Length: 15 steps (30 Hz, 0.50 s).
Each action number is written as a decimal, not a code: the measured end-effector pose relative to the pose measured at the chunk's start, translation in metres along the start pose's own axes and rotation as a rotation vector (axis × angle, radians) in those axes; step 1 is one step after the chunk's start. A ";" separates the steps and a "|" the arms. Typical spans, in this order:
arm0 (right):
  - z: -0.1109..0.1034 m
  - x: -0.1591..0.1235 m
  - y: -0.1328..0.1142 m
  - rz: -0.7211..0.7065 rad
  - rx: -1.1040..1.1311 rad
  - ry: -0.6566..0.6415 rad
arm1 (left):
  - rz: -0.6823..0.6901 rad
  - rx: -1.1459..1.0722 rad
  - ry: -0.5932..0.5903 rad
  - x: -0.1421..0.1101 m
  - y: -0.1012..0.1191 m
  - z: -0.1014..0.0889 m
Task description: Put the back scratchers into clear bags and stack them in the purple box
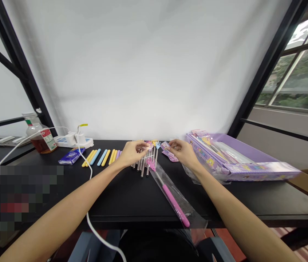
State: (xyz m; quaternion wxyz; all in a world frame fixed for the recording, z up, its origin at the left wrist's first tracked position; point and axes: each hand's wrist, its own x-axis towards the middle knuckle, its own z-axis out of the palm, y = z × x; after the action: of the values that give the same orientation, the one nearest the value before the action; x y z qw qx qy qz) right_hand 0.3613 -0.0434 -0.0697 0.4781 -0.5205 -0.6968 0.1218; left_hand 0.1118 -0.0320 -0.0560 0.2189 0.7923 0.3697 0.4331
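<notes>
Right hand [175, 147]: printed card [165, 146] pinched. Left hand [136, 151]: grip cannot be told; pink back scratcher [173, 199] laid at its five o'clock.

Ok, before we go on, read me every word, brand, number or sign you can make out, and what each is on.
No text reads clearly.
Bottle label: print too small to read.
Blue-purple packet: pale lettering, too blurred to read.
Purple box: printed edges, lettering unreadable.
Printed card at the right hand: too small to read.
Yellow cable tag: any marking too small to tell.
</notes>
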 end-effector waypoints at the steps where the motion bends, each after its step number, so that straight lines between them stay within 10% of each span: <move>1: 0.000 -0.001 -0.003 -0.036 0.027 -0.017 | 0.002 -0.016 0.003 0.000 0.000 0.000; 15: 0.018 -0.017 -0.032 -0.606 -0.173 0.043 | -0.150 -0.454 -0.066 0.002 -0.003 0.006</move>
State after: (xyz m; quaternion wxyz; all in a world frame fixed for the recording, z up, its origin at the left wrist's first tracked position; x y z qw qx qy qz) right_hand 0.3273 -0.0655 -0.0670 0.4612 -0.3303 -0.8178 -0.0972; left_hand 0.1161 -0.0286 -0.0597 0.4349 0.7068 0.3134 0.4617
